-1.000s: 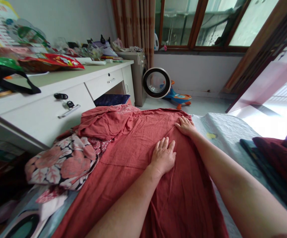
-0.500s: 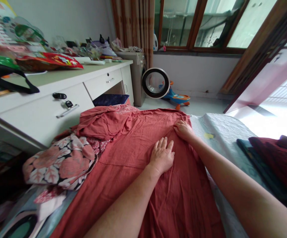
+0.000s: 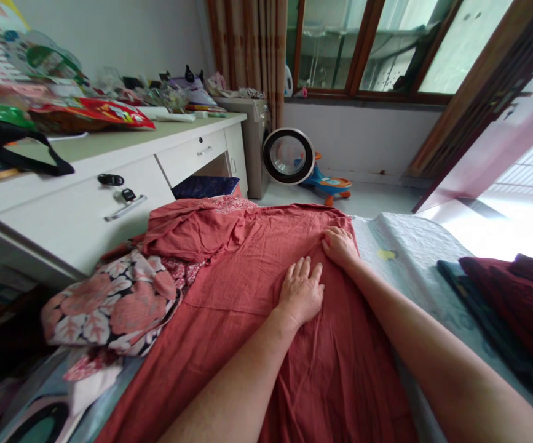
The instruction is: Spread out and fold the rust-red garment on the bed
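Note:
A large red cloth (image 3: 243, 277) lies spread over the bed, with creases running along its near part. Flat on its middle rests my left hand (image 3: 302, 289), fingers spread. My right hand (image 3: 340, 246) lies farther forward, near the cloth's right edge, its fingers slightly bent on the fabric; nothing shows in its grasp. The cloth's left far part is bunched up, beside a crumpled floral cloth (image 3: 114, 301) with pink flowers on black.
Folded dark red and green clothes (image 3: 519, 301) lie on the pale bedding (image 3: 409, 246) at right. A white desk (image 3: 128, 154) with packets on top stands at left. Beyond are an open-doored washing machine (image 3: 252, 135) and a blue-orange ride-on toy (image 3: 326, 181).
My right forearm has shifted slightly left, and the right hand has barely moved. My left hand stays in place on the cloth.

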Available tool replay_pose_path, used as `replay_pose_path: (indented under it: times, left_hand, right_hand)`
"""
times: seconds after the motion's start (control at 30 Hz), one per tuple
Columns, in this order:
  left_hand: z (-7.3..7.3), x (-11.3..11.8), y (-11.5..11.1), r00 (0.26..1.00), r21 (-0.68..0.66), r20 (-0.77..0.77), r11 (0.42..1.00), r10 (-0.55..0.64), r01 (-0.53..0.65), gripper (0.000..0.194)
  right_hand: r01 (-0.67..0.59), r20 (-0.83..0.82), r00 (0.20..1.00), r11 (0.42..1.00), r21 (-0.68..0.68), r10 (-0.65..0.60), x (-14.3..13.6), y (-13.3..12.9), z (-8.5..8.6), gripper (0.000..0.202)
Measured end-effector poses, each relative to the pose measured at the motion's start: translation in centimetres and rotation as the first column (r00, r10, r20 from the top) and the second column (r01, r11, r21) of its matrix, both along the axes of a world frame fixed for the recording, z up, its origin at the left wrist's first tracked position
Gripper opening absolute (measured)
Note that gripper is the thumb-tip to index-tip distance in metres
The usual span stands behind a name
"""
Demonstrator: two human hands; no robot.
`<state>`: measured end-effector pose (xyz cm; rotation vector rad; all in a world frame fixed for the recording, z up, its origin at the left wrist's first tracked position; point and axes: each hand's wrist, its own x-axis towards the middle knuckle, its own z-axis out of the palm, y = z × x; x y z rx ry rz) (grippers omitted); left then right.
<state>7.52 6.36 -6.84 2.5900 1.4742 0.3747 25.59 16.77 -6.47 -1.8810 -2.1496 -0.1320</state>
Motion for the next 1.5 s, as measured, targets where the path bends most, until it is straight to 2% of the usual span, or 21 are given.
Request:
replay_pose_path:
  times: [0.07, 0.2, 0.5, 0.67, 0.77, 0.93, 1.0, 1.1, 1.3, 1.5]
  left_hand:
    - [0.0, 0.0, 0.0, 1.000, 0.004, 0.003, 1.000, 0.001, -0.001, 0.055]
    - [0.1, 0.0, -0.1, 1.000, 0.016, 0.001, 1.000, -0.004, 0.004, 0.055]
    - [0.0, 0.1, 0.1, 1.000, -0.007, 0.002, 1.000, -0.005, 0.005, 0.055]
    - [0.1, 0.0, 0.1, 1.000, -0.020, 0.022, 1.000, -0.002, 0.003, 0.060]
    - [0.3, 0.0, 0.3, 0.999, -0.034, 0.043, 0.999, 0.001, 0.000, 0.062]
    - [0.5, -0.2, 0.5, 0.999, -0.039, 0.052, 0.999, -0.009, 0.011, 0.050]
    - [0.5, -0.3, 0.5, 0.999, -0.032, 0.050, 0.999, -0.012, 0.014, 0.049]
    - [0.4, -0.4, 0.3, 0.999, -0.012, 0.045, 1.000, 0.026, -0.026, 0.051]
    - [0.5, -0.9, 0.2, 0.986, -0.031, 0.003, 0.985, 0.169, -0.169, 0.060]
    - [1.1, -1.7, 0.6, 0.977, -0.106, -0.046, 0.971, 0.209, -0.213, 0.070]
  right_hand:
    - [-0.057, -0.024, 0.998, 0.998, 0.031, 0.057, -0.3, -0.6, 0.0, 0.030]
    - [-0.146, -0.049, 0.988, 0.989, 0.002, 0.146, -0.5, -1.0, -0.2, 0.031]
    - [-0.026, 0.032, 0.999, 0.996, -0.084, 0.029, -0.5, -0.9, -0.1, 0.042]
    - [-0.010, -0.043, 0.999, 0.992, -0.129, 0.005, -0.1, -1.3, -0.3, 0.049]
    - [-0.038, -0.130, 0.991, 0.996, -0.077, 0.028, -0.2, -3.4, -0.3, 0.049]
    - [-0.171, -0.210, 0.965, 0.984, -0.047, 0.157, -1.4, -9.3, -0.9, 0.050]
    - [-0.125, -0.182, 0.977, 0.989, -0.077, 0.109, -2.0, -11.1, -1.1, 0.051]
    - [-0.013, -0.109, 0.994, 0.993, -0.120, -0.001, -2.8, -12.2, -1.1, 0.051]
    - [0.078, -0.024, 0.996, 0.986, -0.148, -0.083, -2.8, -12.1, -0.9, 0.053]
    - [0.157, -0.004, 0.987, 0.977, -0.141, -0.160, -2.1, -12.1, -1.2, 0.062]
